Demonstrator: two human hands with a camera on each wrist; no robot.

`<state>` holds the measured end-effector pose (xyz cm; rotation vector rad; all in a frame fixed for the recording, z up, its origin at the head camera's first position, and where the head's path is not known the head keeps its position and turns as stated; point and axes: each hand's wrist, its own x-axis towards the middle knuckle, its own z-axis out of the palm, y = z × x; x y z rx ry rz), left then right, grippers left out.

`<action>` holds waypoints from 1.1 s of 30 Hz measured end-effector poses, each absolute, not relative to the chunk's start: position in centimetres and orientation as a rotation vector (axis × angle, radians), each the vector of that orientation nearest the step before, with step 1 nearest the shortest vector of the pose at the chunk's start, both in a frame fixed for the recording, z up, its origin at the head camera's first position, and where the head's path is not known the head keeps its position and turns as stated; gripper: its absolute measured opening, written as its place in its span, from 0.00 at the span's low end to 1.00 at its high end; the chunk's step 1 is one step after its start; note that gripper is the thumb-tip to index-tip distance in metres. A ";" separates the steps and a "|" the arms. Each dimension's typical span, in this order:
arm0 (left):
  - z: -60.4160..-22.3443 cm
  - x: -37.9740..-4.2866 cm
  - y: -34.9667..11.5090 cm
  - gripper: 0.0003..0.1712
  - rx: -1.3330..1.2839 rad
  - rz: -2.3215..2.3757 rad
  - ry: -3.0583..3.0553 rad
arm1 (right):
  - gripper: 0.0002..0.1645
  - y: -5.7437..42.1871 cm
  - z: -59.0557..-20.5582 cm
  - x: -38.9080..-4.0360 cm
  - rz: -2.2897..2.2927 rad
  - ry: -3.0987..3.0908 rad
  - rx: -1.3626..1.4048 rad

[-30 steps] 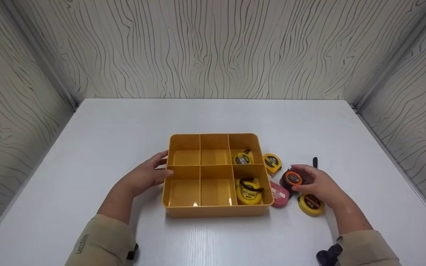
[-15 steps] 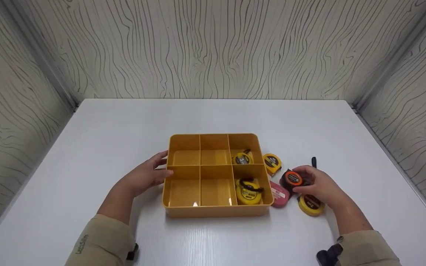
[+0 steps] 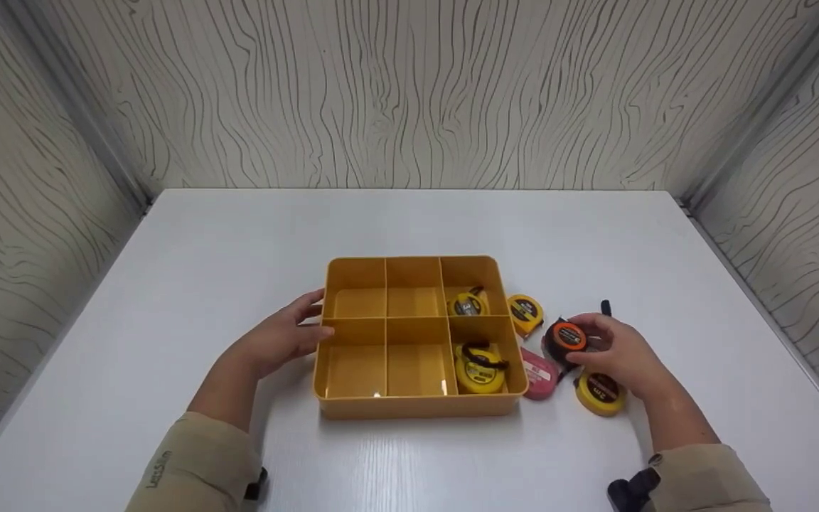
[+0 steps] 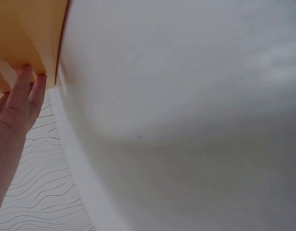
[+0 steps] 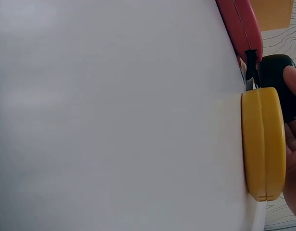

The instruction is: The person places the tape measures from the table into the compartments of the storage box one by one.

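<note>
At the left side of the yellow compartment box [image 3: 420, 407], my left hand [image 3: 274, 341] holds the wall, thumb over the rim and fingers against the outside. The left wrist view shows those fingers [image 4: 24, 91] touching the wall. My right hand [image 3: 619, 355] grips a black tape measure with an orange face [image 3: 566, 338] between thumb and fingers, right of the box. Close by lie a pink tape measure [image 3: 540, 377], a yellow tape measure with a dark face [image 3: 600, 395] and a small yellow tape measure [image 3: 525, 313].
Inside the box's right column sit two yellow tape measures, one in the back compartment [image 3: 467, 304] and one with a black strap in front [image 3: 479, 373]. A black strap end [image 3: 606, 308] shows behind my right hand. Patterned panels [image 3: 409, 92] surround the white table [image 3: 409, 220].
My right hand and the black and orange tape measure have shifted slightly right and up in the head view. My left hand stays at the box.
</note>
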<state>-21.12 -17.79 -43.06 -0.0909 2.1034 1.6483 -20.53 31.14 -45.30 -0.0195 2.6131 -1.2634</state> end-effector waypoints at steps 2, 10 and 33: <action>-43.1 -21.1 -17.8 0.45 -0.091 1.659 2.091 | 0.44 31.0 -45.0 -20.6 -1.283 2.612 -0.034; -43.3 -21.3 -17.8 0.45 -0.091 1.679 2.076 | 0.45 30.4 -43.5 -20.8 -1.336 2.622 -0.077; -43.3 -21.2 -17.8 0.44 -0.067 1.692 2.077 | 0.40 30.5 -37.6 -22.1 -1.320 2.777 -0.261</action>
